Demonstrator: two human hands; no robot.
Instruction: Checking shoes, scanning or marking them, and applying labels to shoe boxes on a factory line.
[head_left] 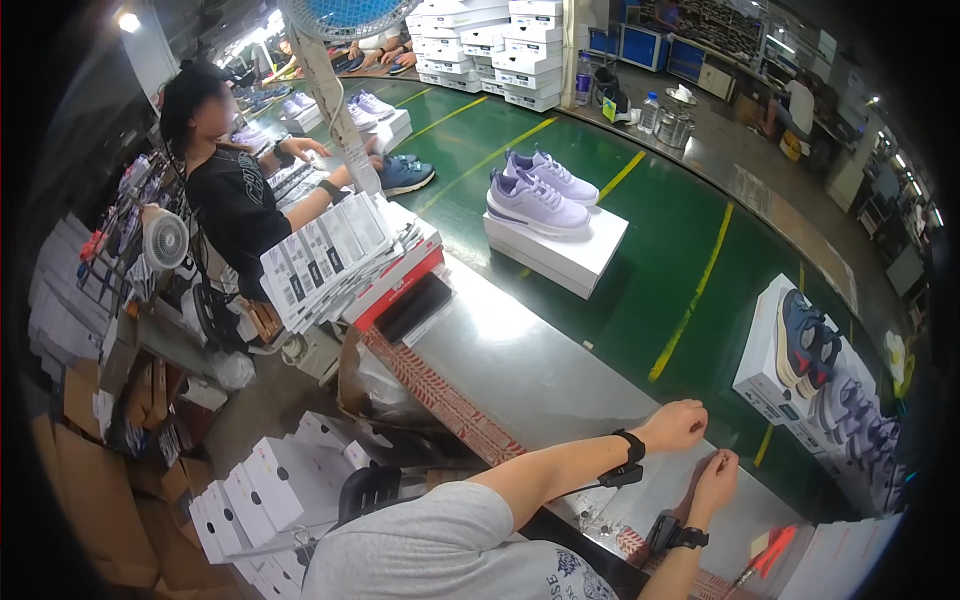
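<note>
My left hand is closed, its fingers curled in, over the metal ledge beside the green conveyor belt. Just nearer to me, my right hand is closed too, apart from the left. Nothing shows in either hand. Out ahead on the belt, a pair of lilac sneakers sits on a white shoebox. To the right of my hands, dark navy shoes and grey-purple sneakers rest on other white boxes.
A co-worker stands at the left, hands near a dark blue shoe. Label sheets and a red box lie on the ledge beside a dark phone. An orange-handled tool lies at lower right. White boxes crowd the lower left.
</note>
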